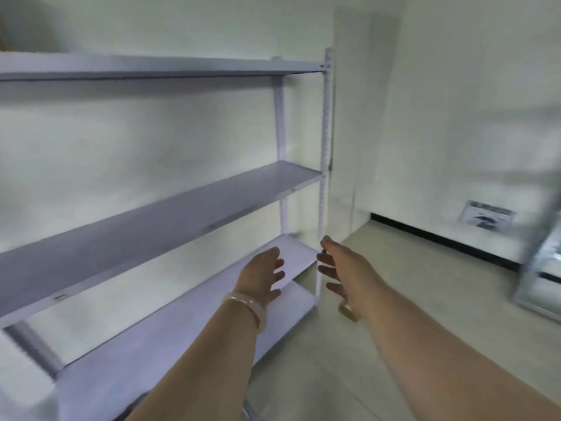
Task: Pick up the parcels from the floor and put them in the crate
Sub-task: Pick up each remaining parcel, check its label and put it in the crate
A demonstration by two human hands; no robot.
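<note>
Both arms stretched forward, palms facing, fingers spread wide, empty. Left hand (263,276) in front of the lowest shelves of the rack (170,205); right hand (341,268) nearer a small brown thing (348,310) on the floor (425,299) directly beneath its wrist, possibly a parcel, mostly hidden. Long axis unreadable. No crate visible. Pale tiles, white walls, blurred.

Shelving unit (170,205): painted metal, pale lilac-white, smooth matt boards; perforated upright posts (327,117). Floor (394,268): large pale tiles, smooth, faint sheen. Walls (151,123): plain white, matt. Bracelet (246,308) on the left wrist: translucent pinkish band, glossy. Far right, second rack (543,268): bare silvery metal, shiny, blurred. Notice (487,219) low on the right wall: printed paper, illegible.
</note>
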